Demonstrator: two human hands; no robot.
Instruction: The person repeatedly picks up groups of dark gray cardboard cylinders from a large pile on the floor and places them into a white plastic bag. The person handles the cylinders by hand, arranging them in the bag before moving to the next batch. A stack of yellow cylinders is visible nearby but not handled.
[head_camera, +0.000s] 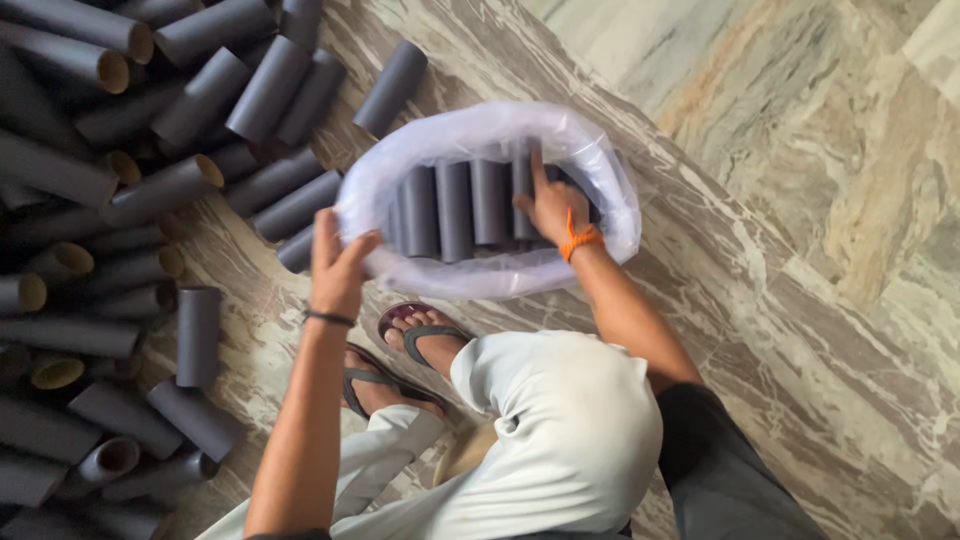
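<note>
Left hand grasps the near-left rim of the clear bag; right hand, fingers released, presses the upright grey tubes inside. Packing goes best with tubes kept vertical and touching; loose tubes lie on the floor at left.

Single head-worn view, looking steeply down from above at own arms, knees, sandalled feet and marble floor. Close range, arm's length. Tilted frame: floor veins run diagonally. Left edge cuts off pile of grey tubes.

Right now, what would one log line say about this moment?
left hand: grips bag rim | right hand: on grey tubes inside clear plastic bag | loose tube pile: on marble floor
</note>
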